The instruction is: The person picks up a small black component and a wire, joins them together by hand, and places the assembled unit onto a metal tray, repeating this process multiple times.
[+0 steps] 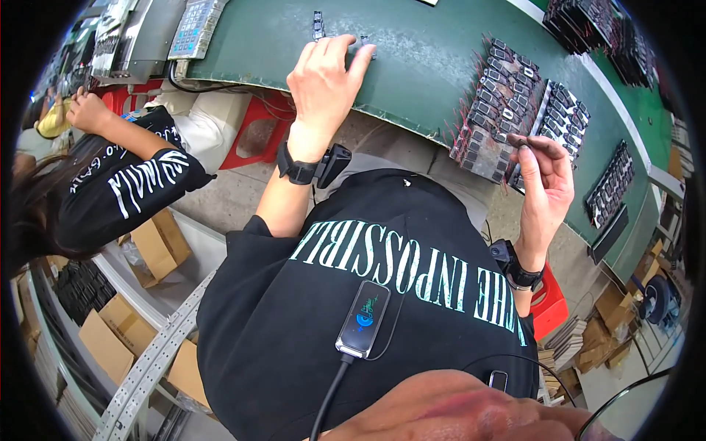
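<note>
My left hand (323, 77) rests over the green worktable with its thumb stretched apart from its fingers. Close by its thumb tip lies a small dark part (369, 48), and a similar narrow dark part (318, 26) lies just beyond the fingers. My right hand (548, 176) is raised at the table's near edge, thumb and fingertips pinched together; whatever is between them is too small and dark to name. Beside and behind it sits a batch of small black electronic modules with thin red wires (507, 92).
Further right stand a second batch of black modules (566, 114) and a narrow tray of modules (610, 184). A keypad device (197, 28) is at the table's left. A co-worker's arm (110, 121) is on the left, above cardboard boxes (158, 246). Red stools (257, 136) are under the table.
</note>
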Motion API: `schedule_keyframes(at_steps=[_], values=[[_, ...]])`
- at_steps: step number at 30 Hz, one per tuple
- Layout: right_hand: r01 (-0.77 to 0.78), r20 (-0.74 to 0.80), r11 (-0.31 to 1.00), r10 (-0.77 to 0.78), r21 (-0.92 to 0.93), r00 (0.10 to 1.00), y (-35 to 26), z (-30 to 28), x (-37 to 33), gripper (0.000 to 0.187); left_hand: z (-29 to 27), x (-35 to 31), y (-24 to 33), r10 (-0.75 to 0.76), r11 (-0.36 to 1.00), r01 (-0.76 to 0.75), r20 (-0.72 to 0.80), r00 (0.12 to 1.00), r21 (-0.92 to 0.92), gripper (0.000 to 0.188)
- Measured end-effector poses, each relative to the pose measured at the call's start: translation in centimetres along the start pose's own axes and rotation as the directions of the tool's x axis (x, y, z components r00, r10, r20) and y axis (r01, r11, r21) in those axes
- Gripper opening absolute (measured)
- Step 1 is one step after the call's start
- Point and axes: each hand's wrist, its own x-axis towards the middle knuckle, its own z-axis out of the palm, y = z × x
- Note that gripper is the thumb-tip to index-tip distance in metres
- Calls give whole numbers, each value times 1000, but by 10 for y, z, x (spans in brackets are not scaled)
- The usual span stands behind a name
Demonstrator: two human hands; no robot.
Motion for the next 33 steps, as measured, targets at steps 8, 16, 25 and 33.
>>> schedule_keyframes(at_steps=[8,16,25,33], values=[[66,15,995,-65,-74,998,5,-1,3,18,10,-3,14,75,997,-76,42,996,10,16],[-2,171,998,-8,60,985,10,10,15,19,-1,5,49,289,897,-251,55,956,-363,17],[-181,283,976,140,125,949,23,8,25,20,0,-9,88,498,646,-315,72,864,-695,23],[-16,137,1000,19,-24,990,29,13,18,18,-5,-29,96,156,364,609,690,706,-705,35]])
